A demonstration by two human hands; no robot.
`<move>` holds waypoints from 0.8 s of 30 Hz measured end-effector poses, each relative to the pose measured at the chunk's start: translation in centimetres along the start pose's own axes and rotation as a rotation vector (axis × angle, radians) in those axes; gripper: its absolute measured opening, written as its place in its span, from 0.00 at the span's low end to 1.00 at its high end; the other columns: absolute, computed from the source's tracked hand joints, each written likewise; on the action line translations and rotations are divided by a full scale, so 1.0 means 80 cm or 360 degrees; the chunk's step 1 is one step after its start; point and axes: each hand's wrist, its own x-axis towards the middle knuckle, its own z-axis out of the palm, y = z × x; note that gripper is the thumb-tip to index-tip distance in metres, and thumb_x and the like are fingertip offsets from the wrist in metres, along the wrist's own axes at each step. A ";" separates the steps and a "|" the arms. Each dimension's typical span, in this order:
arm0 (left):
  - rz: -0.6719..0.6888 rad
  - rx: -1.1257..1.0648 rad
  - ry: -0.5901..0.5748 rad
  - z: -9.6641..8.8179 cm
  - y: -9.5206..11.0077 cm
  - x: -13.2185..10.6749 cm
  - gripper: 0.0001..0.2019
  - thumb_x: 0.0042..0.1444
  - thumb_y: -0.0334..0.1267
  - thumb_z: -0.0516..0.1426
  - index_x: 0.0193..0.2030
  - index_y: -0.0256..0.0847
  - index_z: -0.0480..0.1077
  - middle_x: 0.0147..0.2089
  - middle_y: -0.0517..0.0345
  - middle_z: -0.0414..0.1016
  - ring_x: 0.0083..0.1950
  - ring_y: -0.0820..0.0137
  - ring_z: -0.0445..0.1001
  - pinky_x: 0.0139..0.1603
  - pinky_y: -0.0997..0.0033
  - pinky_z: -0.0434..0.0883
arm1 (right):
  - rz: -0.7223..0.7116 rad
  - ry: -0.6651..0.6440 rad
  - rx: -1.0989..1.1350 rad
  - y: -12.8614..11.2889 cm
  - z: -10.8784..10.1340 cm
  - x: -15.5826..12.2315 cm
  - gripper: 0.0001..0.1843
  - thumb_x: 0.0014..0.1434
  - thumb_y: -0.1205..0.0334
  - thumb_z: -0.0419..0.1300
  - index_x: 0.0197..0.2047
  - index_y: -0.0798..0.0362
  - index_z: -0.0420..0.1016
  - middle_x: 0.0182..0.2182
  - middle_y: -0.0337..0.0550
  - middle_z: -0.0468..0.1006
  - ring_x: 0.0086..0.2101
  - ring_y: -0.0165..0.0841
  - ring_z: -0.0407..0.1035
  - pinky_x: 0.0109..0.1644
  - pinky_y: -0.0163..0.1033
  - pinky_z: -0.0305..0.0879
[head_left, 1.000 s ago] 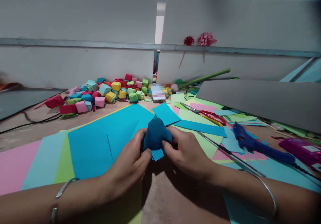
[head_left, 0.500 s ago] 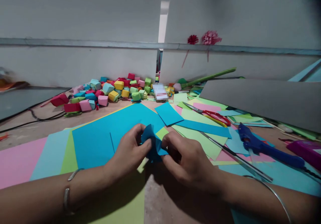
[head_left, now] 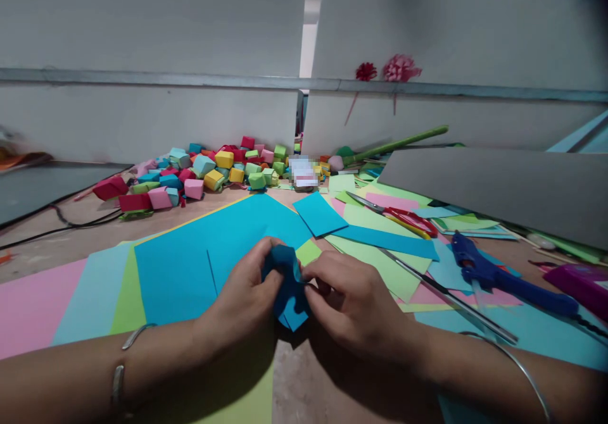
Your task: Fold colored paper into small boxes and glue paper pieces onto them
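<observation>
While pale panels (head_left: 152,25) with a metal rail (head_left: 213,81) span the upper frame, a brownish table (head_left: 294,386) carries coloured sheets (head_left: 175,285) at left, heaped paper blocks (head_left: 204,165) upper left of centre, and a glue gun (head_left: 508,281) at right. At lower centre, the left hand (head_left: 244,294) clasps a folded blue paper (head_left: 288,288) between thumb and curled fingers; the right hand (head_left: 361,297) pinches its edge, fingertips nearly together.

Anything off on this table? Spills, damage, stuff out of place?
No spill or clear damage. Two oddities: a short dark line on the large blue sheet, cut or edge, can't tell; and a pixelated patch beside the paper blocks, blurring what's there. The blue piece in the left hand is bent, likely just from handling.
</observation>
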 end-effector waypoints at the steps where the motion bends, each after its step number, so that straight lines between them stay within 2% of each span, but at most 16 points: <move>1: 0.0024 0.0028 -0.0037 0.000 0.002 -0.001 0.06 0.52 0.29 0.51 0.35 0.44 0.65 0.36 0.59 0.71 0.39 0.66 0.70 0.40 0.64 0.70 | 0.0012 -0.0008 -0.0007 0.000 0.000 0.000 0.05 0.56 0.70 0.54 0.30 0.54 0.69 0.23 0.37 0.68 0.27 0.30 0.61 0.36 0.38 0.54; 3: 0.0082 0.0098 -0.0128 -0.001 0.004 -0.004 0.10 0.50 0.27 0.50 0.37 0.43 0.66 0.38 0.57 0.71 0.40 0.66 0.70 0.42 0.63 0.70 | 0.0133 -0.0019 0.0005 -0.001 0.001 0.001 0.04 0.55 0.70 0.55 0.30 0.53 0.66 0.24 0.37 0.67 0.27 0.30 0.61 0.33 0.37 0.54; 6: 0.0322 0.0243 -0.0213 -0.003 0.005 -0.007 0.18 0.43 0.22 0.49 0.40 0.43 0.69 0.42 0.56 0.72 0.46 0.65 0.70 0.49 0.61 0.69 | 0.0378 -0.0030 0.0069 -0.002 0.002 0.001 0.06 0.51 0.71 0.56 0.32 0.52 0.63 0.25 0.35 0.67 0.25 0.28 0.59 0.30 0.35 0.53; 9: 0.0480 0.0357 -0.0205 -0.004 0.005 -0.008 0.20 0.40 0.20 0.48 0.36 0.42 0.71 0.42 0.56 0.71 0.47 0.65 0.71 0.47 0.63 0.69 | 0.0410 -0.0101 0.0124 -0.002 0.002 0.000 0.12 0.48 0.73 0.55 0.37 0.52 0.64 0.26 0.34 0.67 0.26 0.28 0.59 0.30 0.34 0.52; 11: 0.0474 0.0402 -0.0175 -0.003 0.006 -0.008 0.19 0.39 0.19 0.47 0.32 0.42 0.72 0.39 0.56 0.70 0.43 0.67 0.71 0.42 0.65 0.69 | 0.0324 -0.0140 0.0098 0.000 0.003 0.000 0.10 0.49 0.73 0.54 0.36 0.52 0.65 0.26 0.35 0.67 0.27 0.29 0.59 0.30 0.34 0.51; 14: 0.0477 0.0429 -0.0154 -0.003 0.007 -0.008 0.20 0.37 0.18 0.46 0.29 0.42 0.73 0.37 0.57 0.70 0.41 0.68 0.71 0.39 0.67 0.69 | 0.0193 -0.0142 0.0019 0.002 0.004 -0.001 0.06 0.51 0.73 0.53 0.31 0.53 0.66 0.26 0.37 0.66 0.27 0.29 0.58 0.30 0.34 0.50; 16: 0.0441 0.0431 -0.0128 -0.002 0.007 -0.008 0.21 0.39 0.19 0.47 0.34 0.42 0.73 0.38 0.57 0.71 0.42 0.67 0.71 0.41 0.65 0.69 | 0.0165 -0.0123 0.0003 0.003 0.004 -0.001 0.05 0.51 0.72 0.53 0.28 0.53 0.64 0.24 0.36 0.66 0.26 0.29 0.57 0.29 0.34 0.49; 19: 0.0292 0.0386 0.0008 -0.001 0.007 -0.008 0.17 0.44 0.23 0.51 0.41 0.42 0.67 0.39 0.58 0.72 0.42 0.67 0.71 0.43 0.64 0.70 | 0.0234 -0.0072 -0.0010 0.003 0.002 -0.001 0.07 0.52 0.71 0.53 0.24 0.53 0.62 0.22 0.36 0.65 0.25 0.28 0.56 0.29 0.34 0.48; 22: 0.0118 0.0331 0.0093 -0.001 0.008 -0.007 0.11 0.45 0.28 0.54 0.36 0.43 0.61 0.35 0.62 0.67 0.36 0.69 0.69 0.34 0.69 0.69 | 0.0362 -0.0032 -0.0016 0.003 -0.002 0.002 0.06 0.52 0.70 0.53 0.25 0.52 0.62 0.23 0.37 0.66 0.25 0.28 0.57 0.30 0.35 0.51; 24: 0.0055 0.0378 0.0070 -0.001 0.008 -0.005 0.08 0.46 0.30 0.55 0.32 0.43 0.61 0.32 0.63 0.65 0.32 0.71 0.67 0.31 0.70 0.67 | 0.0420 -0.0040 0.0011 0.002 -0.004 0.005 0.05 0.52 0.70 0.53 0.26 0.52 0.64 0.25 0.38 0.68 0.25 0.29 0.58 0.31 0.35 0.54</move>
